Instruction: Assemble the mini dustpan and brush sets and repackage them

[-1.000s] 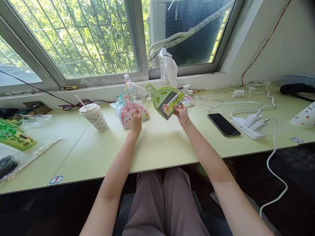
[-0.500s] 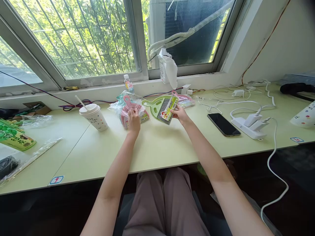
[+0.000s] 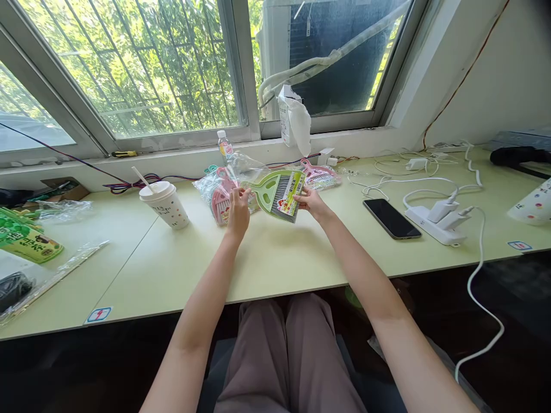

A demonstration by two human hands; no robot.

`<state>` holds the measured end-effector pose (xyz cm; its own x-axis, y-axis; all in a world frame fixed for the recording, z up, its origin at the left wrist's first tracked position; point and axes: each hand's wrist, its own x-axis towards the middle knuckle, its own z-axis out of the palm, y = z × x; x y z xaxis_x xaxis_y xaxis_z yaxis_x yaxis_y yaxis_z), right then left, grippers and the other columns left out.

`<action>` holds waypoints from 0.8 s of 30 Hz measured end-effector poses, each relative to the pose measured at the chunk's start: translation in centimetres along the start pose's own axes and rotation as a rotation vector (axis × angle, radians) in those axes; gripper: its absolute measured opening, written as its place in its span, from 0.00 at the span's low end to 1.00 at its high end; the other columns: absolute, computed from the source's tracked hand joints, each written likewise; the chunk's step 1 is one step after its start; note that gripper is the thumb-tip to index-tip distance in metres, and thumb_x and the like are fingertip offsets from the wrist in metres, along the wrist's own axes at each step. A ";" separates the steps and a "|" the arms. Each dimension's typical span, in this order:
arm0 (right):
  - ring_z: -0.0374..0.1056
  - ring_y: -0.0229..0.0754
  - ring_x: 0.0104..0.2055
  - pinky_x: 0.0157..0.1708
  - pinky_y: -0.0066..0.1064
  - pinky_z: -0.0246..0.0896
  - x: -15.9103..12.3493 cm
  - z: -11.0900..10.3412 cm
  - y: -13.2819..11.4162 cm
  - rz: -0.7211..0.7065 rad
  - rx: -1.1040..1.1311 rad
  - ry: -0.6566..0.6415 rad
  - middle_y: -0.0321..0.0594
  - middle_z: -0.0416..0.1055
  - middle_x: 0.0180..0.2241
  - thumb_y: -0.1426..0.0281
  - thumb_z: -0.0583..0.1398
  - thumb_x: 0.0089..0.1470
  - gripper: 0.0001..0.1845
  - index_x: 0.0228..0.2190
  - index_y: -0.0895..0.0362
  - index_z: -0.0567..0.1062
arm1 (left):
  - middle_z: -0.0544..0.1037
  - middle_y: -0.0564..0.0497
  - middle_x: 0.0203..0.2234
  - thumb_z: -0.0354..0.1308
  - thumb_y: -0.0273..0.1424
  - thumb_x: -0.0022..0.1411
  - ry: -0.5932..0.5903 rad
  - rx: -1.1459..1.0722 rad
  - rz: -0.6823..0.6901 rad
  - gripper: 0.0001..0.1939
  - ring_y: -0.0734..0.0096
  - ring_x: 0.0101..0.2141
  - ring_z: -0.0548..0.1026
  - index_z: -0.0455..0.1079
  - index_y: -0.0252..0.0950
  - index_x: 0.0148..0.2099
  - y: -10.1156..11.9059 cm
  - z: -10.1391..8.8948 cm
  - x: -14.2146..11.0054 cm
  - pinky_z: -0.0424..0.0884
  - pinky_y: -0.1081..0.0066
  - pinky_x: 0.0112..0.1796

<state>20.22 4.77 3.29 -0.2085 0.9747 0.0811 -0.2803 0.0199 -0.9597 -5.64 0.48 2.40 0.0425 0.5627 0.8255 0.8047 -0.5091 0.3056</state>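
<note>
A small green dustpan with a grey-bristled brush point(image 3: 279, 196) and a yellow label is held above the table. My right hand point(image 3: 310, 202) is closed on its right edge, by the label. My left hand point(image 3: 239, 209) is closed in a pinch near the handle end, apparently on a clear plastic bag point(image 3: 249, 166) that puffs up behind the handle. Behind my left hand, a pink dustpan and brush set point(image 3: 220, 202) lies in clear wrapping, partly hidden. Another wrapped pink set point(image 3: 321, 175) lies behind my right hand.
A white cup with a straw point(image 3: 163, 205) stands left of the sets. A small bottle point(image 3: 224, 146) is by the window sill. To the right lie a phone point(image 3: 391, 218) and a white power strip point(image 3: 435, 222) with cables. A green snack packet point(image 3: 28, 241) is at far left.
My left hand has shifted slightly right, off the pink set and towards the green handle. The clear bag has spread upward and right. The green dustpan has tilted a little and moved slightly left.
</note>
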 end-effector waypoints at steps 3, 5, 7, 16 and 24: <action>0.79 0.47 0.38 0.46 0.48 0.76 0.1 0.3 0.3 -0.011 0.024 0.008 0.40 0.81 0.37 0.73 0.71 0.41 0.22 0.40 0.54 0.76 | 0.68 0.43 0.47 0.44 0.23 0.68 0.011 -0.045 0.075 0.19 0.59 0.49 0.70 0.70 0.43 0.53 0.3 0.2 0.0 0.68 0.56 0.53; 0.78 0.47 0.38 0.46 0.47 0.76 0.0 0.4 0.4 -0.024 0.061 0.035 0.39 0.81 0.37 0.73 0.71 0.42 0.21 0.40 0.54 0.75 | 0.68 0.44 0.47 0.42 0.22 0.69 0.016 -0.044 0.128 0.20 0.61 0.49 0.70 0.68 0.43 0.54 0.5 0.2 0.0 0.68 0.57 0.54; 0.78 0.45 0.38 0.47 0.45 0.76 0.0 0.5 0.4 -0.046 0.115 0.076 0.38 0.81 0.38 0.74 0.70 0.43 0.20 0.40 0.53 0.74 | 0.68 0.45 0.47 0.40 0.22 0.69 0.018 -0.035 0.180 0.21 0.63 0.50 0.69 0.67 0.43 0.56 0.7 0.2 0.0 0.67 0.57 0.55; 0.78 0.44 0.36 0.43 0.42 0.77 -0.1 1.0 0.6 -0.085 0.135 -0.014 0.37 0.81 0.36 0.68 0.73 0.38 0.25 0.40 0.52 0.75 | 0.68 0.43 0.49 0.39 0.23 0.71 0.071 -0.072 0.237 0.19 0.64 0.53 0.68 0.63 0.41 0.58 2.3 -0.4 0.2 0.68 0.60 0.55; 0.78 0.45 0.39 0.43 0.41 0.77 -0.4 1.9 0.9 -0.133 0.113 -0.015 0.36 0.80 0.36 0.61 0.75 0.36 0.29 0.41 0.51 0.73 | 0.69 0.42 0.52 0.49 0.31 0.70 0.026 -0.117 0.119 0.13 0.59 0.58 0.67 0.67 0.42 0.54 3.8 -0.4 -0.2 0.61 0.54 0.61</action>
<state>18.29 3.98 2.95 -0.1762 0.9616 0.2104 -0.4093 0.1228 -0.9041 -2.79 -1.84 3.55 0.1165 0.4779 0.8706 0.7207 -0.6439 0.2570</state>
